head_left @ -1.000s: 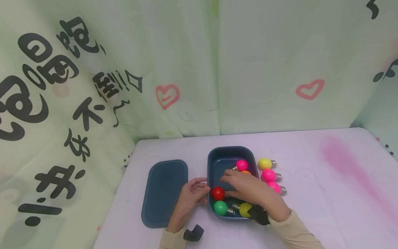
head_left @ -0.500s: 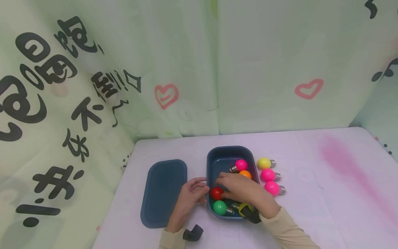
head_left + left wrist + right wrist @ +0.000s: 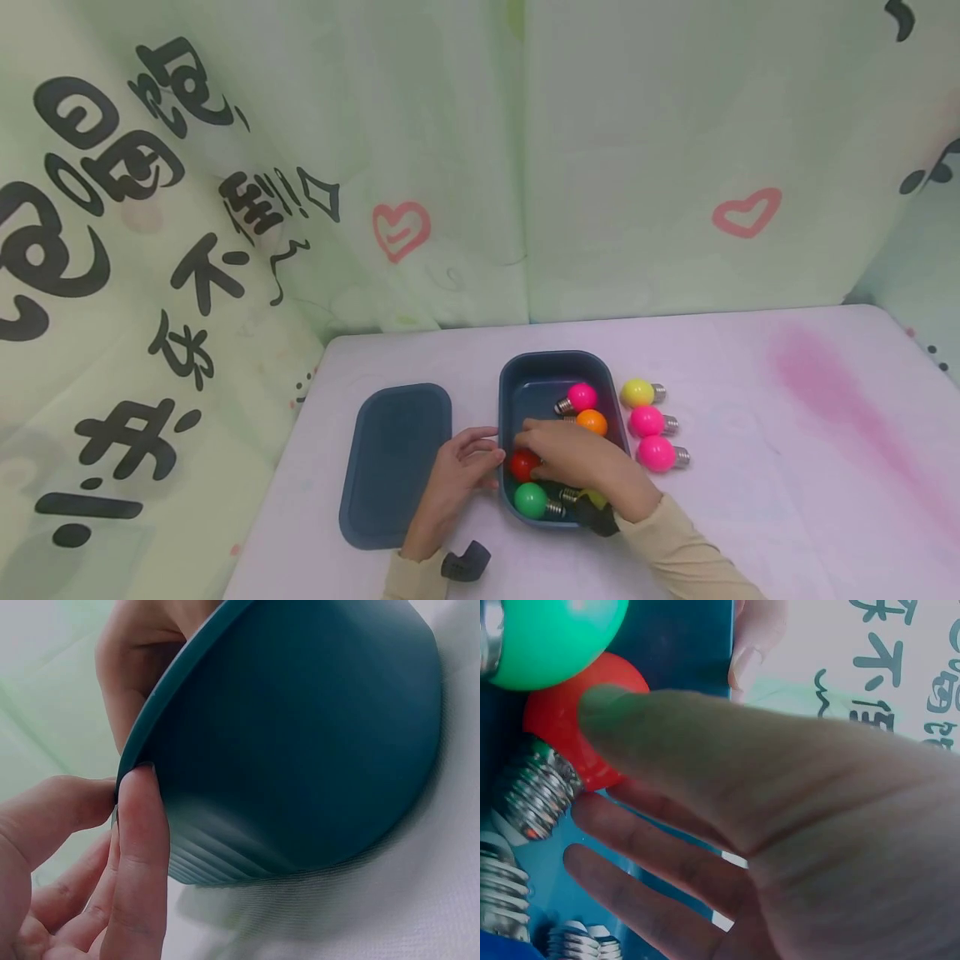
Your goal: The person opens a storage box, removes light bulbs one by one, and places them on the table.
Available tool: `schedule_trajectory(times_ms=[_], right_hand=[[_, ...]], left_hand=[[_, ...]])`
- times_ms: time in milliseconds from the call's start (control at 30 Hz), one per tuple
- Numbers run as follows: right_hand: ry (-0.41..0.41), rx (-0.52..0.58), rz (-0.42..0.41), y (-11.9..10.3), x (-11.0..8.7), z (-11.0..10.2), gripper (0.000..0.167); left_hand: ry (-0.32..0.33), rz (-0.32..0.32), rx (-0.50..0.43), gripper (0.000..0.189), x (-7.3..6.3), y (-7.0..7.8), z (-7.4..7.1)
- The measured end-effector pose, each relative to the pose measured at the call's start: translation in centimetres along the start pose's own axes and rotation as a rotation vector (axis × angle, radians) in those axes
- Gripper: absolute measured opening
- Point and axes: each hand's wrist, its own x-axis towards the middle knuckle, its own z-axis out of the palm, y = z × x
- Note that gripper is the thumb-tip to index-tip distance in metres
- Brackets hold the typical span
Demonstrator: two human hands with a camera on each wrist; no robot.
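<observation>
My right hand [image 3: 573,454] reaches into the dark blue box [image 3: 531,404] and holds a red light bulb [image 3: 522,465]. In the right wrist view, the thumb presses the red globe [image 3: 544,712] while fingers lie along its other side; its metal screw base [image 3: 536,791] points away from the palm. At the box's left side, my left hand [image 3: 461,471] touches the outer wall near the rim [image 3: 169,686] with relaxed fingertips. A green bulb [image 3: 530,501] lies beside the red one. A yellow bulb [image 3: 597,497] is partly hidden by the right wrist's black strap.
Further back in the box are a pink bulb [image 3: 582,396] and an orange bulb [image 3: 592,422]. Right of the box, a yellow bulb [image 3: 637,392] and two pink bulbs [image 3: 656,453] lie in a row on the table. A flat blue lid [image 3: 393,467] rests at left.
My right hand has moved left and closer around the red bulb, uncovering more of the orange bulb and covering more of the yellow one inside the box. The left hand has stayed put.
</observation>
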Motion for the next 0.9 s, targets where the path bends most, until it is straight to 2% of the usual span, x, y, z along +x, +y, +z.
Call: schedule_trajectory(times_ms=[433, 900], right_hand=[[-0.024, 0.026, 0.024, -0.14, -0.05, -0.16, 0.037], [-0.002, 0.045, 0.012, -0.13, -0.55, -0.88, 0.035]], left_hand=[[-0.002, -0.002, 0.000, 0.045, -0.09, 0.12, -0.01], [0.010, -0.013, 0.000, 0.046, -0.07, 0.18, 0.09]])
